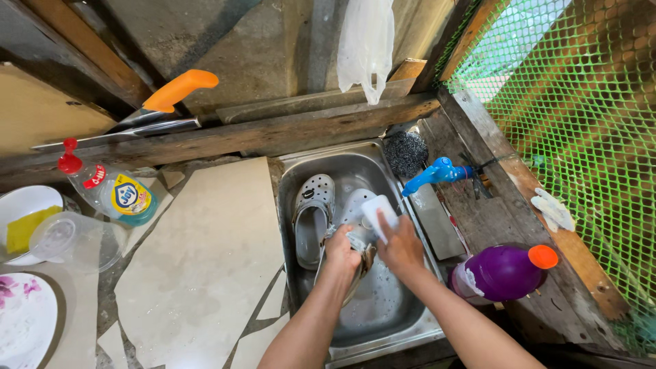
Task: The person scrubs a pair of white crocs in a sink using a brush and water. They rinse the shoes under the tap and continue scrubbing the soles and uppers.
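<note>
Counter of pale stone slabs (205, 260), cracked joints; steel sink (410, 326) set in. On it: dish-soap bottle (113, 191), clear plastic tub (75, 239), white bowl (20, 205), floral plate (24, 318). Wooden ledge (499, 219), right: purple bottle (506, 272), steel scourer (406, 153).

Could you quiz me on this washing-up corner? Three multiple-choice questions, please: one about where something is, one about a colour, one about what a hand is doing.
1. Where does the grey clog lie?
A. on the counter
B. in the steel sink
C. on the wooden ledge

2. What colour is the tap?
A. blue
B. red
C. green

3. What is the right hand doing?
A. resting flat on the counter
B. gripping a white block
C. turning the tap

Answers:
1 B, the clog lies inside the basin, left of the hands.
2 A, the tap over the sink's right side is bright blue.
3 B, its fingers close round the white block, beside the left hand.
</note>
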